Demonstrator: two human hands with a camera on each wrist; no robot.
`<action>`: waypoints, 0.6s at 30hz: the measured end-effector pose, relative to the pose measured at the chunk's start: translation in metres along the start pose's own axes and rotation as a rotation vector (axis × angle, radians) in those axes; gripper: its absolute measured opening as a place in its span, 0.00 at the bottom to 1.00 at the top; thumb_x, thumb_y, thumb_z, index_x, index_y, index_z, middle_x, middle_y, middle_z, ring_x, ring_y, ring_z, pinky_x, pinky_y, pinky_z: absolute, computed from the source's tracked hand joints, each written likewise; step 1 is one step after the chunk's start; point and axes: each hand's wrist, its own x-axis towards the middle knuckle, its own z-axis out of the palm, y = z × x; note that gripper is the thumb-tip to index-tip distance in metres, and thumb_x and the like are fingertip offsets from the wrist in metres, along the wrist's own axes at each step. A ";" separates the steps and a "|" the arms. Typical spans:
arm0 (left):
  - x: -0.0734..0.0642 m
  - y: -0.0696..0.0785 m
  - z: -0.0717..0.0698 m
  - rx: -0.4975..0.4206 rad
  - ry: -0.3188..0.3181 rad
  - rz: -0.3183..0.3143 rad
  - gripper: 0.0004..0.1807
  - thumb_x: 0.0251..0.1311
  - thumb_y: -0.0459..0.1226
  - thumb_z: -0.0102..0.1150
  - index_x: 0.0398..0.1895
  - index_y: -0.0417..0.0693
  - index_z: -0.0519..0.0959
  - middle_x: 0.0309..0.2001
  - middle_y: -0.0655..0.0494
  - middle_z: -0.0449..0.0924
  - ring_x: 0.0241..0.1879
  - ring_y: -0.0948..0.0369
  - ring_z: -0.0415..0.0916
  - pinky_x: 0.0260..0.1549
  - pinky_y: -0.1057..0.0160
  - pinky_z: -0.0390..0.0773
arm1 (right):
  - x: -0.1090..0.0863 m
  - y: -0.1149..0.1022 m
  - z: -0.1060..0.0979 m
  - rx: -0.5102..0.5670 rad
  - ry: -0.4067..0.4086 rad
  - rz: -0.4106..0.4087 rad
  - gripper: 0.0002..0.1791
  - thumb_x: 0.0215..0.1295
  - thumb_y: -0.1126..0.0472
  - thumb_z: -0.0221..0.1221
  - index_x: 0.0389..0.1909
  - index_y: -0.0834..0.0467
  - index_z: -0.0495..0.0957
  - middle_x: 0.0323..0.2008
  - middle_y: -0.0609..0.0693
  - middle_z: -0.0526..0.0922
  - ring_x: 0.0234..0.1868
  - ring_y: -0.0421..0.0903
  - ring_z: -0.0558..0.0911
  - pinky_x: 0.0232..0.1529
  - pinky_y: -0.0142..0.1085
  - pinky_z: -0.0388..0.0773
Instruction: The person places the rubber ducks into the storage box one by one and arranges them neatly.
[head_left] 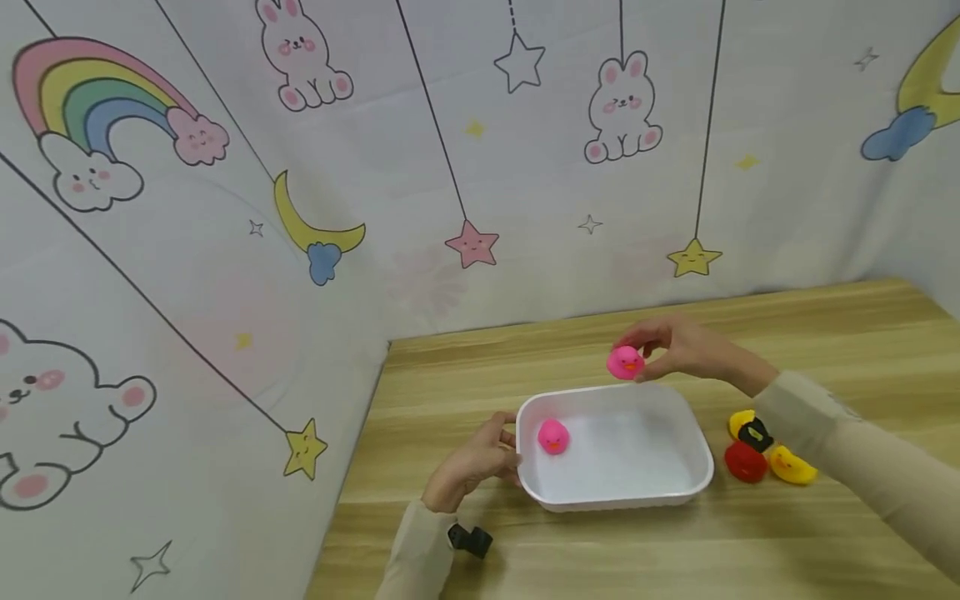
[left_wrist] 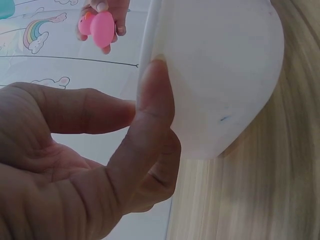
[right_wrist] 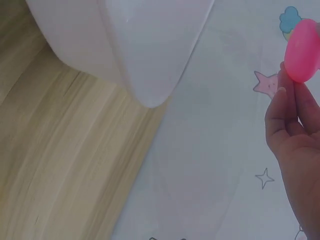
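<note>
Head view shows a table (head_left: 420, 371) with light brown wood grain, standing against pale walls (head_left: 525, 158) that are printed with white rabbits, stars, moons and one rainbow. On the wood is a white tray (head_left: 630, 454), rectangular with rounded corners. The right hand (head_left: 686, 346) is partly closed, and between its thumb and fingers it holds a pink duck (head_left: 625, 363) in the air, near the far rim of the tray. This duck is bright pink, with an orange beak; the right wrist view shows its body smooth and rounded. The left hand (head_left: 480, 458) has its fingers bent and pinches the tray's left edge. Inside the tray, near this end, sits a second pink duck (head_left: 553, 437). To the right of the tray are yellow ducks (head_left: 793, 465), a red toy (head_left: 746, 462) and a black toy (head_left: 754, 434), close together.
</note>
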 end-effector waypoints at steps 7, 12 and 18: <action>0.001 0.000 0.000 -0.001 0.007 -0.003 0.38 0.52 0.18 0.51 0.70 0.26 0.55 0.45 0.32 0.70 0.26 0.54 0.77 0.26 0.60 0.89 | 0.020 0.001 0.022 -0.006 -0.050 -0.008 0.22 0.53 0.63 0.74 0.51 0.58 0.84 0.46 0.49 0.85 0.44 0.51 0.80 0.44 0.44 0.85; 0.002 0.000 0.000 0.001 0.009 -0.008 0.37 0.52 0.18 0.51 0.69 0.26 0.55 0.45 0.32 0.70 0.26 0.54 0.77 0.26 0.59 0.89 | 0.028 0.005 0.038 0.005 -0.106 -0.014 0.22 0.53 0.63 0.74 0.50 0.58 0.83 0.45 0.48 0.84 0.45 0.50 0.82 0.43 0.43 0.84; 0.001 -0.001 -0.001 0.008 0.004 -0.005 0.37 0.53 0.18 0.51 0.69 0.27 0.55 0.45 0.32 0.70 0.27 0.52 0.78 0.28 0.56 0.90 | 0.033 0.006 0.052 -0.027 -0.138 -0.014 0.19 0.51 0.62 0.76 0.45 0.53 0.82 0.43 0.47 0.82 0.44 0.48 0.83 0.42 0.42 0.82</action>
